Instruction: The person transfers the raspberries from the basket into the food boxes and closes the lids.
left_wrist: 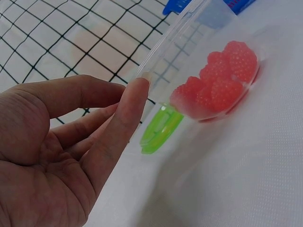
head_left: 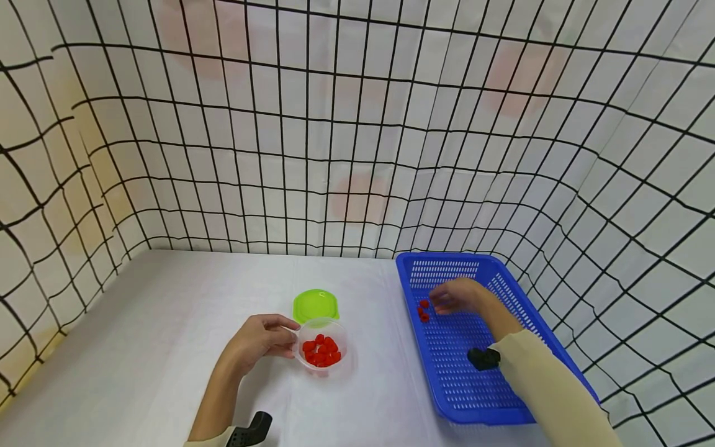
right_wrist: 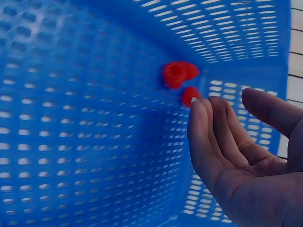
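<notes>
A clear plastic container (head_left: 342, 340) stands on the white surface with several red raspberries (head_left: 322, 352) inside. My left hand (head_left: 259, 341) pinches its near-left rim between thumb and fingertip, plain in the left wrist view. To the right, my right hand (head_left: 460, 295) is inside the blue basket (head_left: 469, 394), its fingers loosely bent with nothing visible between them. A few loose raspberries (right_wrist: 176, 74) lie on the basket's floor, just beyond the fingertips in the right wrist view. Whether a fingertip touches the closest raspberry (right_wrist: 190, 94), I cannot tell.
Just behind the container lies a bright green lid (head_left: 315, 305). The basket has raised, slotted walls around the right hand. A white backdrop with a black grid (head_left: 335, 155) encloses the back and both sides of the white table (head_left: 167, 310).
</notes>
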A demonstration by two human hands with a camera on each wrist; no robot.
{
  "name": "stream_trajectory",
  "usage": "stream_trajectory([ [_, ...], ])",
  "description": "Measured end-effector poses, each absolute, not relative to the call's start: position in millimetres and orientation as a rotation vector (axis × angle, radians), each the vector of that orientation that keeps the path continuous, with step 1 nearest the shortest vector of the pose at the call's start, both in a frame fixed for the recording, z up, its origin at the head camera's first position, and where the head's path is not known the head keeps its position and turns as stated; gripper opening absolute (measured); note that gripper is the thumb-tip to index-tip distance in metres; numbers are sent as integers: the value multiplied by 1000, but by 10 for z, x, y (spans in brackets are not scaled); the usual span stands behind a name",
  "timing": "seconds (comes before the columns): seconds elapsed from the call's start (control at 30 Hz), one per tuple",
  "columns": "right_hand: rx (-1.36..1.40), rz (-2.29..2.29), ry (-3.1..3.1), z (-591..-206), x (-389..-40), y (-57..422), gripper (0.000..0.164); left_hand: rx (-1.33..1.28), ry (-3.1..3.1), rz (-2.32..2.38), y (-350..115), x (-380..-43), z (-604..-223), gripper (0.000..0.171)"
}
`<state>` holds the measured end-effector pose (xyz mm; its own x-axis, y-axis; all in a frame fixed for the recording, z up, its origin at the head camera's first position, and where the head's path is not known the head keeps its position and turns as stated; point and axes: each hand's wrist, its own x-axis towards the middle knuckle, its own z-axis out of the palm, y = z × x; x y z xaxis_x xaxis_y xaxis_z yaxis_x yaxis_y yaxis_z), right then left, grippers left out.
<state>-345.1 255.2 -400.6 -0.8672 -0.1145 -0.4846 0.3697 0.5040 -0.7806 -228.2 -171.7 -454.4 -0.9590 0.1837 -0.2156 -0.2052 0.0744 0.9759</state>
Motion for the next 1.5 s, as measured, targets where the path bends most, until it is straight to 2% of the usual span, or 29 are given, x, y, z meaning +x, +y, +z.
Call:
stream_trajectory([
  [0.47, 346, -1319, 2223, -4303, -3386, 2582, 35, -16, 2071, 1960, -1715, -2284, -4541, 32],
  [0.97, 304, -1259, 2262, -4358, -3382, 2513, 39, -41, 2109, 1940, -1719, -2292, -4552, 30],
  [1.5, 333, -1244, 2297, -4371, -3375, 2510, 31, -24, 2098, 1947, -1718, -2278, -4549, 32],
])
